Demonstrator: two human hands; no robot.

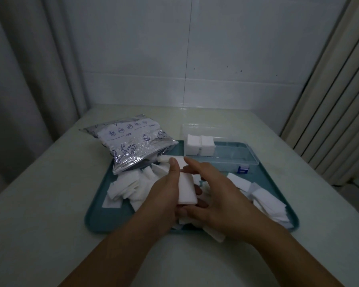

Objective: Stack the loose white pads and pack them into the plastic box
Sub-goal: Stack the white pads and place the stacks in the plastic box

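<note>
1. A stack of white pads (186, 188) is held between the hands over the tray: the left hand (166, 195) is curled round its left side with the thumb up along the far edge, while the right hand (214, 189) lies against its right side with fingers loosely spread, the thumb under the near end.
2. The stack's long axis runs away from the person, near end low, far end raised.
3. The plastic box (222, 154) lies ahead and to the right of the stack, nearer the right hand; its long axis runs left to right.
4. Two packed piles (200, 145) fill its left end; the rest looks empty, so a turn of the stack is judged necessary.
5. Loose pads (129, 188) are scattered on the teal tray (112, 220), with a foil bag (133, 141) at the far left, all on the surface (50, 214).
</note>
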